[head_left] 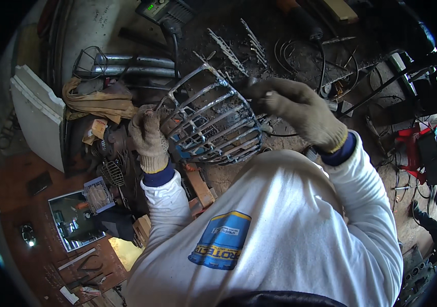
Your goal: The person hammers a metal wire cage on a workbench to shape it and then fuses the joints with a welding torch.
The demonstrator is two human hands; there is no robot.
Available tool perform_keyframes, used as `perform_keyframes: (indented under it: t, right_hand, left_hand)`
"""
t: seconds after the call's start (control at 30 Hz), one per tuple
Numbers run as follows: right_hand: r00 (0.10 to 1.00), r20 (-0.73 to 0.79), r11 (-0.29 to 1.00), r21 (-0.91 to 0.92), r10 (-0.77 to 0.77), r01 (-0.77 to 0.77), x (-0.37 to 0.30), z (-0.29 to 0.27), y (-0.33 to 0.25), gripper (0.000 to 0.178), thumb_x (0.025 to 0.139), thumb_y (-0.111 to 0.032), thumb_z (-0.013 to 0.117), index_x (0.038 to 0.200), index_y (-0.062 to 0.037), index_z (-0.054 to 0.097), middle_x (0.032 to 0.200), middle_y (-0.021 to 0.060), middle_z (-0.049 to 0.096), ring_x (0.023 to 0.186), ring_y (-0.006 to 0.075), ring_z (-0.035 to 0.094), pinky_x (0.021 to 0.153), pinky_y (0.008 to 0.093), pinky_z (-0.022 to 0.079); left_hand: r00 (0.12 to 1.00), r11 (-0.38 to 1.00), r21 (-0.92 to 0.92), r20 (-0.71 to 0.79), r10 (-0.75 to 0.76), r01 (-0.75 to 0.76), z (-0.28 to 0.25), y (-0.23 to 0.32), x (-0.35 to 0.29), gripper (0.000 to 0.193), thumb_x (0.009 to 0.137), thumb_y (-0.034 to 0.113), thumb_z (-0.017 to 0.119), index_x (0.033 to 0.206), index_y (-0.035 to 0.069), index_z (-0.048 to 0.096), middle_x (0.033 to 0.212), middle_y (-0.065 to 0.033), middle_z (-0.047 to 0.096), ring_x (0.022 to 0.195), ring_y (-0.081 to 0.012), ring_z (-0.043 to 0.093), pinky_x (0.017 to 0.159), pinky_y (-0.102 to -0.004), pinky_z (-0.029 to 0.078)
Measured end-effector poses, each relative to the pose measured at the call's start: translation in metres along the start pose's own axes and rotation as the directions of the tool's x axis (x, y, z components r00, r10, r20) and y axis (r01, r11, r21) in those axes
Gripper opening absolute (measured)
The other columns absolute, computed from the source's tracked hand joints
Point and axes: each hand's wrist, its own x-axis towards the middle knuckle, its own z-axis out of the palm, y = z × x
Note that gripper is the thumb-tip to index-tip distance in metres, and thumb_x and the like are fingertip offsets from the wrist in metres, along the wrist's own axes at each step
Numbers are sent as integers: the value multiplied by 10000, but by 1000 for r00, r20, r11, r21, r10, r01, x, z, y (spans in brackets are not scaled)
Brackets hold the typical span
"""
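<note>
A curved grate of welded metal bars (213,115) is tilted up in front of me, its rounded rim toward the right. My left hand (149,134), in a knitted work glove, is closed on the grate's left edge. My right hand (303,110), also gloved, is just past the rim at the upper right, its fingers bent with thumb and fingertips close together. The fingertips look dark, and a small dark rounded piece shows beside them. What they hold, if anything, cannot be made out.
Several welding rods (228,53) lie on the dark bench beyond the grate, below a machine with a green display (164,10). Metal tubes (134,64) and a brown cloth (100,100) lie at left. Cables (323,66) run at right. A tray (98,194) stands lower left.
</note>
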Motion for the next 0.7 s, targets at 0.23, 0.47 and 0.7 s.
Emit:
perform_keyframes:
  t: [0.23,0.47,0.7]
  right_hand:
    - [989,139,998,-46,42,-36,30,22,-17,391,983,-324,620,1167,19,661,1013,88,705,942,135,644,850,278,515]
    - [975,66,947,231,212,-222,30,16,1,458,998,-372,581,1179,44,646,1045,117,700,932,161,650,866,313,516]
    - [991,10,865,486,135,-123,26,-6,45,505,1040,-406,474,1228,41,613,1117,132,684,1007,229,666,890,356,526]
  left_hand:
    - [982,981,111,-89,169,-159,3,2,-6,460,912,315,698,1245,25,573,1048,-141,629,909,-230,636,763,-346,534]
    - [992,993,22,-53,113,-112,15,66,0,381,930,374,668,855,1,656,722,-36,636,682,-146,575,654,-311,467]
    - [986,919,371,-50,161,-131,6,98,2,372,963,328,634,889,-36,667,702,-21,622,657,-109,547,605,-293,436]
